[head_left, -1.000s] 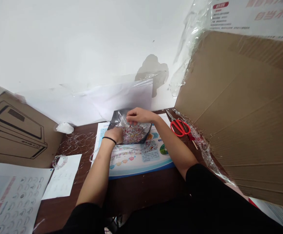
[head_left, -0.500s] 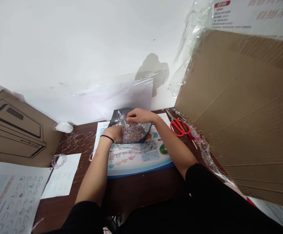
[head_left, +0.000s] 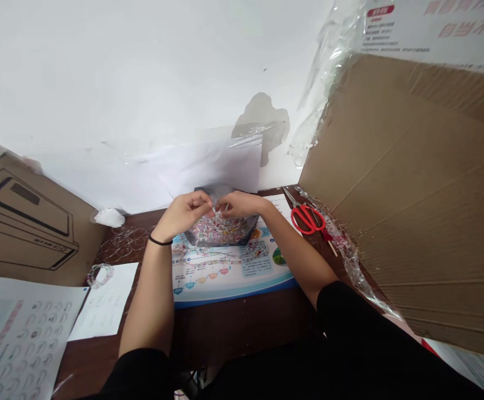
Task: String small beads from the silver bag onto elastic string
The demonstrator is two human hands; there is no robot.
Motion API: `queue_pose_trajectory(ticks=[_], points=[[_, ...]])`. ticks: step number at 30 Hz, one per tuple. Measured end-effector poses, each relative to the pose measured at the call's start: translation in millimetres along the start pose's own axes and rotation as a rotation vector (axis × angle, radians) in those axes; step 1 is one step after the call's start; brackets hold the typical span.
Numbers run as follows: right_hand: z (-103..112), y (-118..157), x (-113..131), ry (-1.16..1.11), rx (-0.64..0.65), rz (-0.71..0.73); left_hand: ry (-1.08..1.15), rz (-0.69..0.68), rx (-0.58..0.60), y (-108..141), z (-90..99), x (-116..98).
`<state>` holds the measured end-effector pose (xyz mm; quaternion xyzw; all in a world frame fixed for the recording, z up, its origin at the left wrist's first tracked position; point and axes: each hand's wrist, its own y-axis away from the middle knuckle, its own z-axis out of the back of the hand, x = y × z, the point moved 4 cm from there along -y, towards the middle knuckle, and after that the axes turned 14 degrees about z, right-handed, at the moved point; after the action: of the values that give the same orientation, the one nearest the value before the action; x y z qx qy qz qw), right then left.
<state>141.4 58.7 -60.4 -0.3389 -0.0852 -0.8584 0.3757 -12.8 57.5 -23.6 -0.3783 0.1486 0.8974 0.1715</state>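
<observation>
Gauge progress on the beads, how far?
Done-looking: one clear loop lies by the white paper. In hand: left hand and right hand meet over an open bag of beads, holding something too small to tell. Remaining: bag looks mostly full; clear strands lie loose on the table.

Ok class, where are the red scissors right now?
In the head view, the red scissors lie on the table beside the right edge of the printed mat, just left of the cardboard sheet.

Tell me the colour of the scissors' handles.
Red; the scissors' handles show best in the head view.
</observation>
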Motion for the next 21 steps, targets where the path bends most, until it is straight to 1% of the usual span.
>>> queue_pose_trajectory(ticks=[3, 6, 8, 10, 11, 13, 15, 17, 18, 19, 20, 21], points=[[0.7, -2.6, 6.3, -0.155, -0.092, 0.126, 0.044, -0.013, -0.001, 3.1, 0.9, -3.7], [-1.5, -5.3, 11.2, -0.291, -0.103, 0.216, 0.156, -0.036, -0.09, 5.3, 6.4, -5.6], [-3.3, -6.4, 11.1, -0.354, -0.092, 0.216, 0.315, -0.073, -0.188, 7.5, 12.6, -7.1], [-4.2, -6.3, 9.5, -0.368, -0.077, 0.19, 0.519, -0.127, -0.266, 10.7, 19.6, -8.8], [-4.0, -5.9, 8.7, -0.355, -0.072, 0.177, 0.629, -0.154, -0.278, 12.1, 22.7, -9.6], [-2.9, -4.4, 8.1, -0.311, -0.062, 0.158, 0.825, -0.191, -0.265, 13.6, 28.4, -10.2], [-2.3, -2.8, 9.1, -0.274, -0.029, 0.154, 0.945, -0.186, -0.273, 13.5, 33.8, -7.6], [-3.0, -1.3, 10.5, -0.255, 0.026, 0.143, 0.926, -0.136, -0.359, 13.0, 38.4, -2.0], [-3.2, -0.7, 11.0, -0.246, 0.046, 0.132, 0.845, -0.1, -0.42, 13.0, 39.7, 0.6], [-2.9, -0.3, 11.3, -0.238, 0.051, 0.122, 0.708, -0.061, -0.466, 12.9, 39.5, 2.1], [-1.9, -0.2, 11.5, -0.232, 0.037, 0.115, 0.526, -0.021, -0.488, 12.6, 37.6, 2.3], [-0.1, -0.1, 11.7, -0.227, 0.0, 0.114, 0.325, 0.016, -0.481, 12.1, 34.0, 1.5]])
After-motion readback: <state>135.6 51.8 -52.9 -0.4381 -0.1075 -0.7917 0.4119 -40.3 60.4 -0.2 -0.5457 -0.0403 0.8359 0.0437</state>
